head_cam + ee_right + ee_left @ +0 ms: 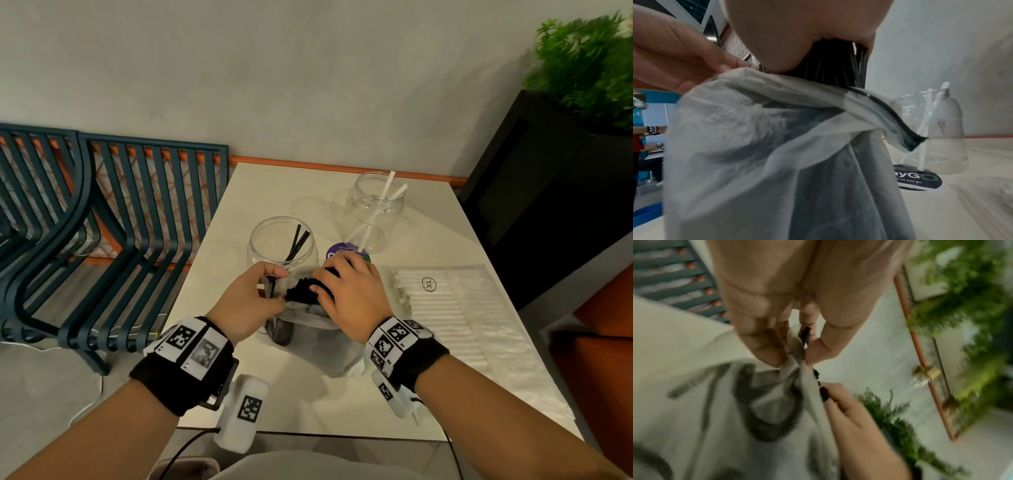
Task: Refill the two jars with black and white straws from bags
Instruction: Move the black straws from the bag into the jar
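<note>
Head view shows the step as drawing a bunch of black straws [301, 291] out of the grey bag [310, 317] standing on the surface [445, 240]; done well, the bunch lifts straight up while the bag mouth stays pinned, then tips into the jar [281, 245] just beyond the grip. The right hand [352, 294] curls tightly around the straw tops. Beside it, the left hand [245, 299] pinches the bag's rim between thumb and fingertips.
</note>
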Tool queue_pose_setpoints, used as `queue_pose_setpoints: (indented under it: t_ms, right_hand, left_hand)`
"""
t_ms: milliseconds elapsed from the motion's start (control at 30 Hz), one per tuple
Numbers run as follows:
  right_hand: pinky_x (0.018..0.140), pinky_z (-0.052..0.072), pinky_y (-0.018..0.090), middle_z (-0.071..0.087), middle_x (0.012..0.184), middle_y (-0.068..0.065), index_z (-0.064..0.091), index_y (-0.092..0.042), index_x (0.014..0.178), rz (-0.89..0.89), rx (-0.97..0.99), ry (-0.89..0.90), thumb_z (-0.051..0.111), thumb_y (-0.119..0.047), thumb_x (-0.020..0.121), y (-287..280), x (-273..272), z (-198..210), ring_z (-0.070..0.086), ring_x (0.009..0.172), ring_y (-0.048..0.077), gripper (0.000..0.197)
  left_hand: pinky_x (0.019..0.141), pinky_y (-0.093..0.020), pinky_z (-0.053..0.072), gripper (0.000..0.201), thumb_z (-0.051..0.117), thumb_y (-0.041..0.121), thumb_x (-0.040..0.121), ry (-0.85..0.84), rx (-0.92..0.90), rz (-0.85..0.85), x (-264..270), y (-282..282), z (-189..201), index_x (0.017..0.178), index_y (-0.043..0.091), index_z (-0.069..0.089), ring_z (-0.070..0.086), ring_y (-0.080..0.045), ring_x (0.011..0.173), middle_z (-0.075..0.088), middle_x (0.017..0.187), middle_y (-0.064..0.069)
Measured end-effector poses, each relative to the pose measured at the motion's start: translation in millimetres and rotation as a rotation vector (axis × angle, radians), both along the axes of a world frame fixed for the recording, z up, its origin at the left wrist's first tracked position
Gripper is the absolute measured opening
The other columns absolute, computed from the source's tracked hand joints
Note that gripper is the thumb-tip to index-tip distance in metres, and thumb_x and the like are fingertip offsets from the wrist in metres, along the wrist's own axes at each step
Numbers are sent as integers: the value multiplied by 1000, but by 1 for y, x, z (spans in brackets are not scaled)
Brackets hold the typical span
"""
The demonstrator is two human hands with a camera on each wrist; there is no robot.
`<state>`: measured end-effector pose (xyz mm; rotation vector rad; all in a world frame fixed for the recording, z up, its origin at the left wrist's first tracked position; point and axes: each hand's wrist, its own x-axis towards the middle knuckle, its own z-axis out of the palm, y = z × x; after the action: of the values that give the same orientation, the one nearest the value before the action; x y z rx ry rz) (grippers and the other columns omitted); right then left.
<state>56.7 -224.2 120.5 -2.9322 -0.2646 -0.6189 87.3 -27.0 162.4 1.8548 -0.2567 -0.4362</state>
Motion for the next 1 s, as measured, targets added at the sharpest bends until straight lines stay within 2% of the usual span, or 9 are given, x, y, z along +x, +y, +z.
queue_pose_setpoints:
  t_ms: [133,233,333,400,500,600,700,867,1000]
  right_hand:
    - [80,46,40,59,103,-6,66,-27,104,-2,10,18,45,-44,92,0,0,1,51,108,22,29]
    - [88,46,43,58,108,-6,65,-26,108,15,69,21,46,-45,91,0,2,3,49,112,21,32]
    - [99,35,39,56,115,-1,63,-21,111,50,199,-92,51,-41,90,-1,-3,14,43,119,24,32]
    - [88,39,35,58,105,1,66,-16,101,128,212,-185,59,-35,87,1,-15,21,48,103,24,25]
    - [71,45,35,57,92,0,65,-14,95,229,89,-81,60,-38,85,7,-32,14,49,84,22,27]
    - [73,49,37,51,102,-1,58,-19,109,79,26,122,52,-50,81,9,-36,1,46,91,21,43]
    - [81,48,35,48,112,-1,54,-20,117,7,99,209,64,-48,78,10,-35,-5,46,99,21,49]
    - [84,41,33,59,108,-2,54,-18,120,-25,220,327,69,-41,79,15,-26,-6,43,101,20,49]
    - [69,33,32,55,84,-6,51,-21,86,28,311,232,69,-25,78,14,-21,-7,40,83,17,20]
  left_hand:
    - [77,-36,50,20,65,19,81,-131,293,-15,1,5,-3,89,32,52,58,-25,83,55,102,-6]
    - [75,-45,56,13,63,17,85,-22,216,16,0,2,-3,93,22,53,60,-31,83,54,98,-5]
    - [70,-42,58,14,63,9,86,61,57,75,1,-1,-5,93,18,54,59,-28,82,49,98,-4]
    - [68,-36,58,17,63,7,86,78,-7,103,2,-1,-7,94,20,55,59,-23,80,48,99,-4]
    - [66,-34,56,22,64,9,86,75,-32,111,3,-2,-10,101,22,54,59,-20,73,50,99,-1]
    - [72,-36,50,49,71,40,72,39,72,160,4,-1,-15,114,26,48,60,-21,83,53,105,1]
    - [71,-33,47,71,63,65,63,217,172,174,3,1,-17,121,29,42,55,-21,101,51,115,-1]
    - [66,-35,55,49,54,54,86,496,98,94,-1,-8,-6,123,25,40,64,-25,91,56,112,-7]
    - [65,-36,59,51,56,50,87,549,31,99,-5,-16,-2,128,25,39,68,-31,85,53,121,-10]
